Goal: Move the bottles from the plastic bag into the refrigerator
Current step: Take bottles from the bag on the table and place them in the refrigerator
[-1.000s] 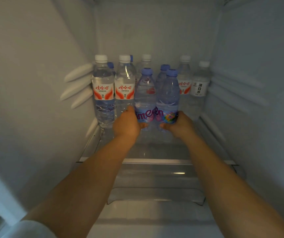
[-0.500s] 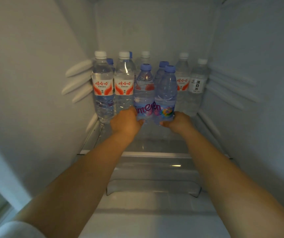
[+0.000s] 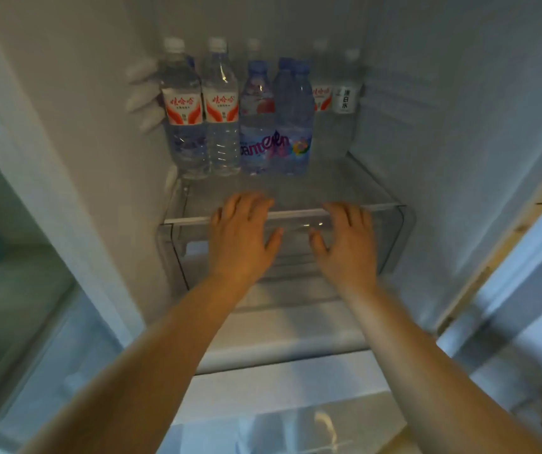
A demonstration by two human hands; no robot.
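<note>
Now both hands, left (image 3: 242,237) and right (image 3: 345,245), have released the blue-capped bottles (image 3: 276,126) and drawn back, fingers spread.

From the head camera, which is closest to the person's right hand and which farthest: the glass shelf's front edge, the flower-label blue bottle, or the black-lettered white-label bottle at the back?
Measured from the right hand:
1. Glass shelf's front edge: runs right under the fingertips.
2. Flower-label blue-capped bottle: front row, ahead and slightly left.
3. White-label bottle: back row, far right corner.
</note>
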